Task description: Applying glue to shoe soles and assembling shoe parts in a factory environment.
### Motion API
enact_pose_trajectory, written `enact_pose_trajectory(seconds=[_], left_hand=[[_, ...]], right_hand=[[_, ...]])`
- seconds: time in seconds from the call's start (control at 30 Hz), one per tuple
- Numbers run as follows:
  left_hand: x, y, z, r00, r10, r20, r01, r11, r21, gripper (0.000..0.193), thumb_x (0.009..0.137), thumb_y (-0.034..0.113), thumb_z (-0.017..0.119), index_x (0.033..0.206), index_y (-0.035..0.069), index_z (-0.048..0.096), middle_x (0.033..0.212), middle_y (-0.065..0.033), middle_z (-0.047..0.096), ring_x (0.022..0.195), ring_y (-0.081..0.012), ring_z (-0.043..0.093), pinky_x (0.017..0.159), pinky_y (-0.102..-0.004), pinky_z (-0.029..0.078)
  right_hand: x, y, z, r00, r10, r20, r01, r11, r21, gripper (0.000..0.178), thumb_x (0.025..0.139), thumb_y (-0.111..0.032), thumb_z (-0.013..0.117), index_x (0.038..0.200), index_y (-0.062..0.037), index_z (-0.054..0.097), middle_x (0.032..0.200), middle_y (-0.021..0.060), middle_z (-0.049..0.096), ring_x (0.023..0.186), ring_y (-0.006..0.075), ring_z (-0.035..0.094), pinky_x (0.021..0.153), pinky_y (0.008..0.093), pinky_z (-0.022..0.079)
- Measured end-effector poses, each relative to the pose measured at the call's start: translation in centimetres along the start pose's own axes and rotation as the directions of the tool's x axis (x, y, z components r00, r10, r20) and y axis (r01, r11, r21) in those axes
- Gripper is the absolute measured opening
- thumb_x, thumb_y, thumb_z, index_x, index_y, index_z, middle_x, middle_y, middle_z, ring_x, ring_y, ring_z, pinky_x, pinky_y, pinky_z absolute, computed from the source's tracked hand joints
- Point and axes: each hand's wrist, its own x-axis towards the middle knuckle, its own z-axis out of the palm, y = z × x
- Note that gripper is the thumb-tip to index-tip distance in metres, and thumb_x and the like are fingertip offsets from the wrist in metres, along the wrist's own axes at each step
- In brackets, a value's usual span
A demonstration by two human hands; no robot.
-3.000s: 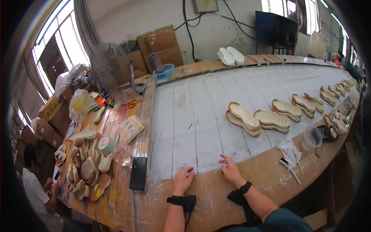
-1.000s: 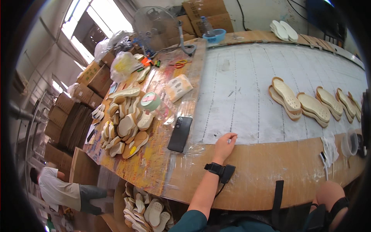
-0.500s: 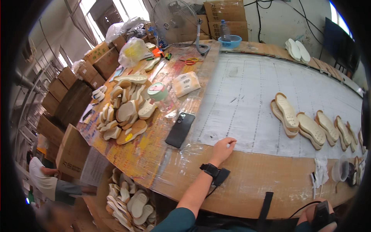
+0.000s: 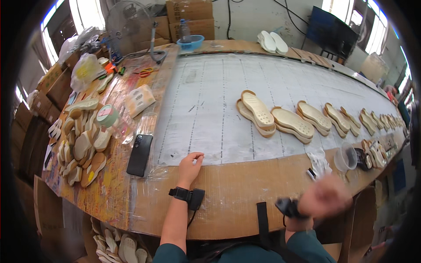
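My left hand (image 4: 190,169) rests on the near edge of the white sheet (image 4: 197,131), beside the brown board. Its fingers are curled together, and nothing shows in them. A black phone (image 4: 140,154) lies to its left. My right hand (image 4: 326,197) is raised over the board's near right part and smeared by motion, so its fingers cannot be read. Closest to it are a crumpled white cloth (image 4: 319,161) and a clear plastic cup (image 4: 345,158). Farther off, cream shoe soles with tan edges (image 4: 256,113) lie in stacked pairs, forming a row towards the right.
Loose soles (image 4: 83,144) are heaped on the left table, near a lidded jar (image 4: 108,115), a tissue pack (image 4: 140,100) and red-handled scissors (image 4: 146,72). A box of soles (image 4: 118,247) stands below. A fan (image 4: 129,28) and a blue basin (image 4: 190,42) are at the back.
The view has swung right, bringing more of the row of soles into sight. My right hand has risen from the lower edge over the board. My left hand stays on the sheet's edge.
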Motion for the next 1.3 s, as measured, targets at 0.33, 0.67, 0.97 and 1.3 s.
enact_pose_trajectory(seconds=[0.33, 0.67, 0.97, 1.3], left_hand=[[-0.2, 0.5, 0.1, 1.000, 0.011, 0.027, -0.011, 1.000, -0.009, 0.014, 0.075, 0.015, 0.060, 0.082, 0.004, 0.063, 0.081, -0.0072, 0.063, 0.076, -0.0187, 0.059, 0.067, -0.0269, 0.045], [-0.2, 0.5, 0.1, 0.990, 0.114, 0.086, -0.112, 0.993, -0.038, 0.008, 0.072, 0.007, 0.061, 0.078, 0.002, 0.060, 0.082, -0.0063, 0.062, 0.077, -0.0185, 0.059, 0.068, -0.0260, 0.044], [-0.4, 0.8, 0.3, 0.993, 0.098, 0.069, -0.094, 0.994, -0.060, 0.009, 0.073, 0.008, 0.061, 0.079, 0.001, 0.061, 0.081, -0.0071, 0.062, 0.077, -0.0174, 0.059, 0.069, -0.0251, 0.044], [-0.5, 1.4, 0.5, 0.997, 0.049, 0.062, -0.049, 0.999, 0.007, 0.013, 0.076, 0.014, 0.060, 0.084, 0.003, 0.062, 0.081, -0.0066, 0.063, 0.077, -0.0159, 0.058, 0.069, -0.0255, 0.043]], right_hand=[[-10.2, 17.6, -5.8, 0.463, 0.791, 0.399, -0.550, 0.610, -0.570, 0.014, 0.083, -0.010, 0.052, 0.090, 0.0018, 0.056, 0.071, 0.0056, 0.059, 0.063, 0.0100, 0.054, 0.058, 0.0226, 0.043], [-11.0, 17.9, -6.7, 0.344, 0.861, 0.374, -0.648, 0.506, -0.570, 0.014, 0.081, -0.010, 0.054, 0.091, 0.0000, 0.057, 0.072, 0.0087, 0.061, 0.065, 0.0121, 0.058, 0.060, 0.0235, 0.045], [-10.4, 17.5, -6.8, 0.335, 0.859, 0.387, -0.605, 0.511, -0.611, 0.015, 0.082, -0.011, 0.053, 0.090, 0.0002, 0.057, 0.071, 0.0079, 0.062, 0.064, 0.0119, 0.057, 0.059, 0.0236, 0.045], [-10.4, 18.0, -7.3, 0.317, 0.865, 0.390, -0.634, 0.499, -0.591, 0.015, 0.082, -0.011, 0.053, 0.091, 0.0005, 0.057, 0.071, 0.0072, 0.061, 0.063, 0.0114, 0.056, 0.059, 0.0234, 0.045]])
